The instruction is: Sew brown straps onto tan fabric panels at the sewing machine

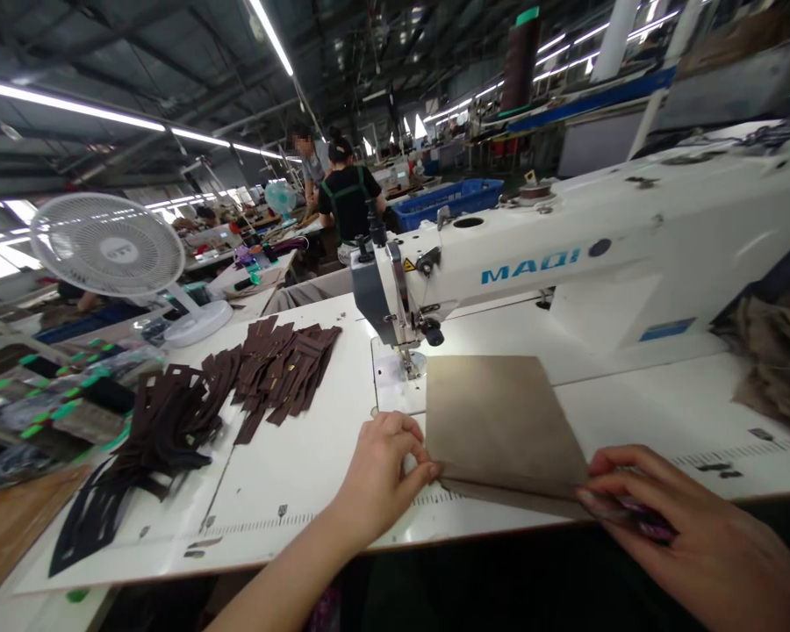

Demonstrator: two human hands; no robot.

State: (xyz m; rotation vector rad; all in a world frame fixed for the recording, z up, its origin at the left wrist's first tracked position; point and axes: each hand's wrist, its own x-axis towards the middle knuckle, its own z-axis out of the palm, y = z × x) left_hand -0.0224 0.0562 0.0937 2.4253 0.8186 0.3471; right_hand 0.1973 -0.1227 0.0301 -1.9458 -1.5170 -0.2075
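Observation:
A flat, folded piece of taupe fabric (500, 417) lies on the white sewing table, just right of the needle area. My left hand (390, 470) pinches its near left corner between thumb and fingers. At the near right corner, my right hand (664, 518) is closed on the fabric edge. A small purple object (655, 527) shows under the fingers of that hand, mostly hidden, so its kind is unclear. The sewing machine (533, 254) stands behind the fabric, its presser foot (406, 362) beyond my left hand and apart from the fabric.
Dark brown strips (286, 369) and black curved pieces (161, 430) lie in heaps on the left. Beyond them are a white fan (115, 250) and thread spools (96, 412). Crumpled brown fabric (780, 360) sits at far right. Two people work in the background near a blue crate (448, 204).

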